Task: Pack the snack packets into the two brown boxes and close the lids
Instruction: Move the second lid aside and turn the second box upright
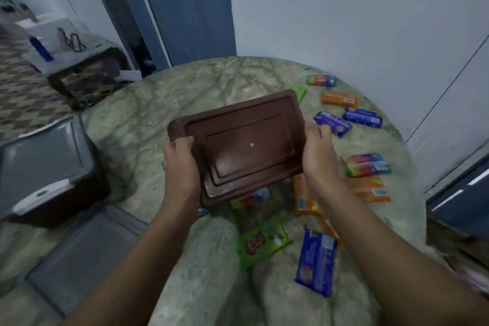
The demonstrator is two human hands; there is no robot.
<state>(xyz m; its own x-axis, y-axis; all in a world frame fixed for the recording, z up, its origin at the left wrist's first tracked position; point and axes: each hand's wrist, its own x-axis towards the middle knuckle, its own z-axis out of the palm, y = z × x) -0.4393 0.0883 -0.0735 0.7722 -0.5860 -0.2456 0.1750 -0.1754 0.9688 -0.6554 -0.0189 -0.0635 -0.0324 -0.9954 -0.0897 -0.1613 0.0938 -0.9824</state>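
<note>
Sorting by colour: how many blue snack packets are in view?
3: two blue packets beyond the right hand, one beside the right forearm. The brown box may hide others.

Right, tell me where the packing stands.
Done: nothing visibly packed. About ten snack packets lie loose on the surface, like the green one and a blue one. In hand: the left hand and right hand grip a brown box by its short ends, lid on. Left: all packing and closing. Only one brown box is in view.
</note>
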